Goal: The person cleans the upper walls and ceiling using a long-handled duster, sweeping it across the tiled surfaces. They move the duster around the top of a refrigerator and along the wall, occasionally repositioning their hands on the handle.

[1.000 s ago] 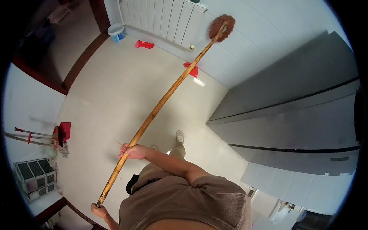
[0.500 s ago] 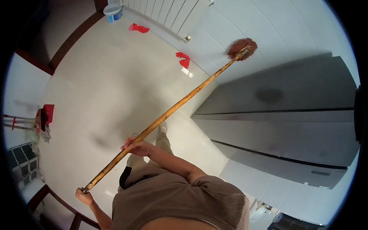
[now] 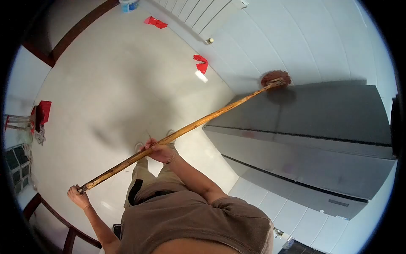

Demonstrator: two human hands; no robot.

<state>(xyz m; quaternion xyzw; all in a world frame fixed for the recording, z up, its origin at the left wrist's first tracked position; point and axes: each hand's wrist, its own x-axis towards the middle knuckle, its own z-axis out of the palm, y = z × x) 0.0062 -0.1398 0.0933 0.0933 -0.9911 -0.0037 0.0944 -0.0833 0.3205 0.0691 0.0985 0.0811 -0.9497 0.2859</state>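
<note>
A long wooden pole [image 3: 196, 123] runs diagonally across the view, with a round reddish-brown brush head [image 3: 275, 79] at its far end. That head is by the white wall, at the edge of the grey fridge [image 3: 321, 110]. My left hand [image 3: 78, 197] is closed around the pole's near end at the lower left. Further up the pole, my right hand [image 3: 158, 151] grips it in front of my body, fingers wrapped round the wood.
Two red gloves [image 3: 156, 22] [image 3: 201, 64] lie on the pale floor [image 3: 105, 84] near the radiator [image 3: 198, 12]. A blue-and-white bucket [image 3: 128, 5] stands at the top. A red dustpan [image 3: 45, 112] and mops are at the left wall.
The brush head has moved down and slightly right, from the wall to the fridge's edge. The pole lies at a flatter angle, and my left hand has moved up and left.
</note>
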